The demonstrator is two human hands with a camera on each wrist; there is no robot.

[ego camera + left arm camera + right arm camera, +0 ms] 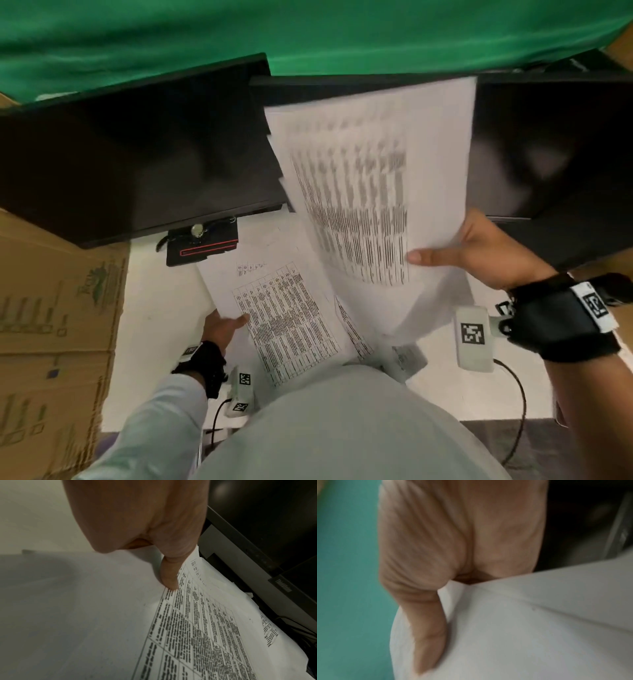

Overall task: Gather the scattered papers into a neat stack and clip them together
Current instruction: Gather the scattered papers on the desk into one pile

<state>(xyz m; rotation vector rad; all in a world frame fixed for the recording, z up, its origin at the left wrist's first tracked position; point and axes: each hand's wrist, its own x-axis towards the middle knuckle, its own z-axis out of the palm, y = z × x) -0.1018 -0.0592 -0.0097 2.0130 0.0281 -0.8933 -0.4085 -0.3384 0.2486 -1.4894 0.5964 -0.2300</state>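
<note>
My right hand (479, 246) holds a bunch of printed sheets (373, 178) up in the air in front of the monitors, gripping their right edge with the thumb on top. The right wrist view shows that thumb (429, 635) pressed on white paper (530, 628). On the white table (161, 308) lies a printed table sheet (291, 325), slanted. My left hand (222, 325) pinches its left edge. In the left wrist view the thumb (169, 577) sits on the sheet (205, 628), and the fingers are hidden. Another sheet (356, 337) peeks out beneath it. I see no clip.
Two black monitors (137, 154) (555, 154) stand at the back of the table, with a black device (202, 245) under the left one. Cardboard boxes (51, 308) stand at the left. A small grey card (407, 359) lies near the front edge. Green cloth (308, 31) hangs behind.
</note>
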